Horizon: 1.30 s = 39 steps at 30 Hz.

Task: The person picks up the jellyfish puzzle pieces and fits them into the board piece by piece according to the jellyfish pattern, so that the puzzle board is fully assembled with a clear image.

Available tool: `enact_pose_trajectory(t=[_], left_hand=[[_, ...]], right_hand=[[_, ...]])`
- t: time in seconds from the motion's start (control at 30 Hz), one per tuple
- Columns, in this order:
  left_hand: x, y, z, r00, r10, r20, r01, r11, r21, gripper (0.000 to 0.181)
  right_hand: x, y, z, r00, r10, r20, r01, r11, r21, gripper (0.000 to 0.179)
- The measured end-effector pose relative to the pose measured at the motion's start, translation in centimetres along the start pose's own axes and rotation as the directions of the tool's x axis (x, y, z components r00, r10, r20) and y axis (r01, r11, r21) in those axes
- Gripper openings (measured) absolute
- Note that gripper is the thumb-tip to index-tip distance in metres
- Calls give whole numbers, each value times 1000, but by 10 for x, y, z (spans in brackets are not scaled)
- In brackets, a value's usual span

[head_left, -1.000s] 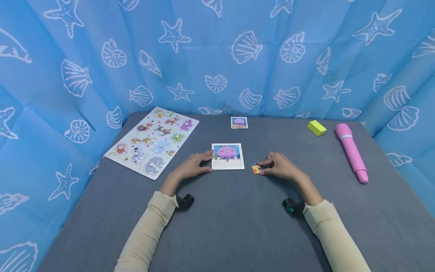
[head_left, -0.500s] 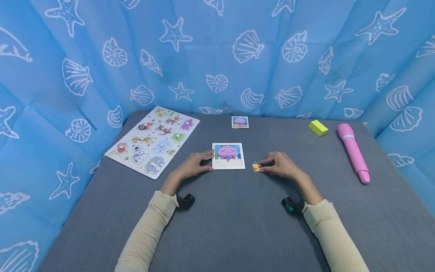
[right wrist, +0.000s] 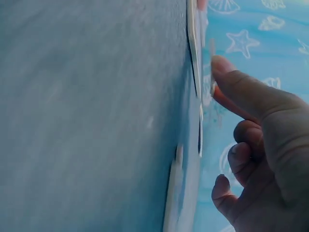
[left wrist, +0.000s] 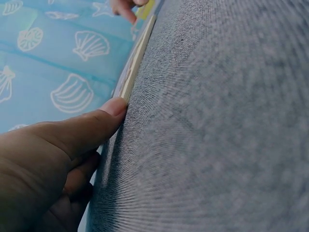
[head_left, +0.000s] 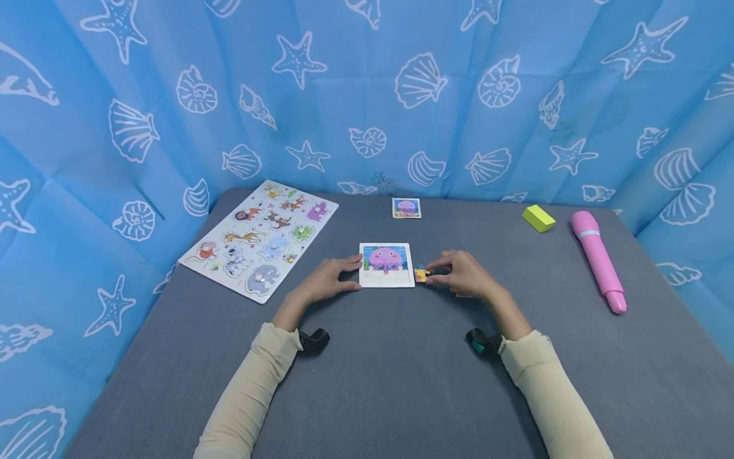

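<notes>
My left hand [head_left: 327, 279] rests its thumb and fingertips against the left edge of a white-framed jigsaw board [head_left: 367, 280], which lies flat and shows a pink jellyfish. The board's lower part is bare white. Between thumb and index finger, my right hand [head_left: 464, 277] pinches a small yellow puzzle piece [head_left: 421, 275] just beside the board's right edge. In the right wrist view the puzzle piece [right wrist: 212, 63] stands edge-on at the fingertips, raised off the table; other fingers are loosely curled. A flat piece [right wrist: 174, 198] lies on the table near that hand, mostly hidden in the head view.
A small jellyfish picture card [head_left: 406, 208] lies behind the board. To the left is a large animal peg puzzle [head_left: 260, 239]. A yellow-green block [head_left: 539, 218] and a pink microphone-shaped toy [head_left: 599, 261] lie at right. A blue shell-patterned curtain [head_left: 367, 95] borders the table.
My right hand has moved left with the yellow puzzle piece, bringing it up to the board's right edge. The left hand and the board have stayed in place.
</notes>
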State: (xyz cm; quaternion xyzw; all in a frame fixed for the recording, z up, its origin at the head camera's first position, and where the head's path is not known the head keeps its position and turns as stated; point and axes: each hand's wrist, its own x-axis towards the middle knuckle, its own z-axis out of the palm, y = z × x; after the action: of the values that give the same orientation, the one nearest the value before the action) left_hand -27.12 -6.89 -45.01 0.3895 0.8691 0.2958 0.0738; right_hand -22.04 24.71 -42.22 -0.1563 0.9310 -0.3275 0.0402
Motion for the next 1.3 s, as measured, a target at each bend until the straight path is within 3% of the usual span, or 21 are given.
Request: enact_pose_trajectory(t=[0.27, 0.63, 0.97, 1.3], left_hand=[[0, 1, 0, 1000, 10, -8, -10, 1000, -9, 60], [-2, -1, 0, 1000, 1, -3, -1, 1000, -11, 58], [-1, -5, 2, 1000, 19, -16, -20, 999, -47, 55], [1, -6, 0, 1000, 16, -19, -17, 998, -58, 53]], right_hand=[[23, -19, 17, 993, -118, -24, 117, 993, -28, 23], [48, -48, 44, 979, -200, 32, 202, 974, -105, 24], [58, -56, 57, 982, -187, 22, 188, 967, -170, 25], [63, -53, 60, 978, -207, -11, 202, 965, -168, 25]])
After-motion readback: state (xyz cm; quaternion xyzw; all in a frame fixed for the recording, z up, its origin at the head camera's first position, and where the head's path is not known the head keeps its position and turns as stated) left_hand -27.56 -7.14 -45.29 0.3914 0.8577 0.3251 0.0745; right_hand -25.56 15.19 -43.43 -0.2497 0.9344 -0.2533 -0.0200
